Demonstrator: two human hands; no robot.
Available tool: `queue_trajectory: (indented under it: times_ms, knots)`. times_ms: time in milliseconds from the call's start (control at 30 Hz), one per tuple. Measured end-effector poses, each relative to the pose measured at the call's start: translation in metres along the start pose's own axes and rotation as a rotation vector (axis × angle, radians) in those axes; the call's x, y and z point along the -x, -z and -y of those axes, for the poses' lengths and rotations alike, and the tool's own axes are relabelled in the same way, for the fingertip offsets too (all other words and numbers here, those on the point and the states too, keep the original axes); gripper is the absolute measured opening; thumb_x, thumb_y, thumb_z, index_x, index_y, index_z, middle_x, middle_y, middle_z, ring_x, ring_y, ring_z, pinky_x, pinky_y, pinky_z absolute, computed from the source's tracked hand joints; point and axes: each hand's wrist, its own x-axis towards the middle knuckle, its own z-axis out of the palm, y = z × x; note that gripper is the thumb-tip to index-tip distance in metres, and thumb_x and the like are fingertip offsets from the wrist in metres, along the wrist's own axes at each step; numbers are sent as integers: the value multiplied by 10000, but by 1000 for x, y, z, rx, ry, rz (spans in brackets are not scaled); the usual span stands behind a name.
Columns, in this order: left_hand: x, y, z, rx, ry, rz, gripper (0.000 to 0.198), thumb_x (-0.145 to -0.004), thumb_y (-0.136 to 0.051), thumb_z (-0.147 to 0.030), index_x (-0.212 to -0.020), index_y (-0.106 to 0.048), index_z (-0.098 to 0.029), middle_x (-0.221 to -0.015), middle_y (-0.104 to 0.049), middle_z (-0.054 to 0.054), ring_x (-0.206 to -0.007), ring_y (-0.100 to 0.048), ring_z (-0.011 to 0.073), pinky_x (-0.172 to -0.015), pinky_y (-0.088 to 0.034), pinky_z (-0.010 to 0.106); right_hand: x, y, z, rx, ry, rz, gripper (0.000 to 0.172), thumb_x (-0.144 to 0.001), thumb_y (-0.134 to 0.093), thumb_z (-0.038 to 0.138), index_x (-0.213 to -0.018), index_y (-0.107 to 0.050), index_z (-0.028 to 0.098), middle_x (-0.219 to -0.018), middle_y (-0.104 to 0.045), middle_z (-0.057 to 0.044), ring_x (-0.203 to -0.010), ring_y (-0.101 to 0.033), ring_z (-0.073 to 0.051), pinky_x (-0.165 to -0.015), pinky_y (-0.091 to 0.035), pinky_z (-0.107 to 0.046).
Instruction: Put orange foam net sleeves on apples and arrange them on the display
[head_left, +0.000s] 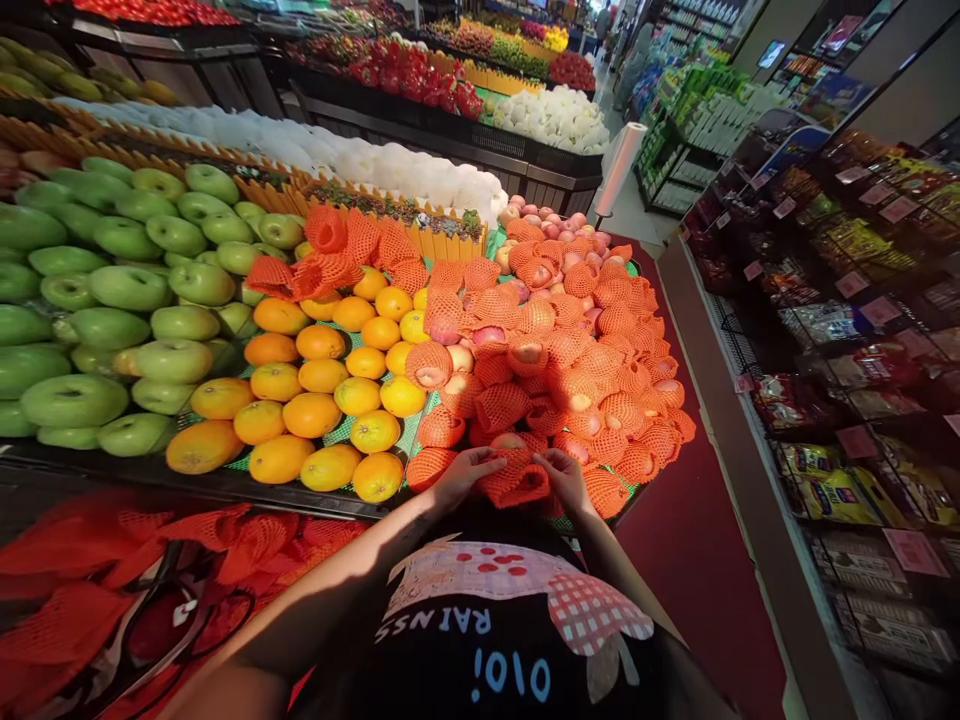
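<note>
At the front edge of the produce stand, my left hand (469, 476) pinches the left side of an orange foam net sleeve (513, 484). My right hand (564, 478) grips the same sleeve on its right side, so it is stretched between my fingers. The sleeve's opening faces me; whether a fruit sits inside is unclear. Just beyond it shows the top of a pinkish apple (508, 441). A heap of apples in orange foam nets (577, 385) spreads ahead and to the right. Several oranges (311, 414) lie in rows left of my hands.
Green apples (131, 285) fill the far left. Loose foam nets (341, 252) rest behind the oranges, and more nets (67, 620) lie low at the left. A plastic bag roll (621, 168) stands at the back corner. Racks of packaged snacks (847, 490) line the right side.
</note>
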Motion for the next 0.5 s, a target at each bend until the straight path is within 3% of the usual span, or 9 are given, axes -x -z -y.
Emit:
queue_trajectory:
  times_ms: [267, 500]
  knots:
    - [-36, 15, 1, -210, -247, -240, 499, -621, -829, -596, -840, -683, -173, -868, -714, 35, -847, -627, 190, -827, -479, 315, -34, -21, 11, 239, 203, -101, 373, -823, -629, 546, -833, -678, 176, -857, -716, -51, -803, -611, -195, -768, -479, -314]
    - [-43, 30, 13, -498, -256, -353, 372, -765, -680, -568, -744, -603, -205, -749, -654, 35, -740, -574, 205, -725, -419, 329, -34, -23, -4, 378, 215, -91, 370, -894, -511, 536, -863, -658, 198, -847, -711, -55, -808, -626, -212, -727, -489, -320]
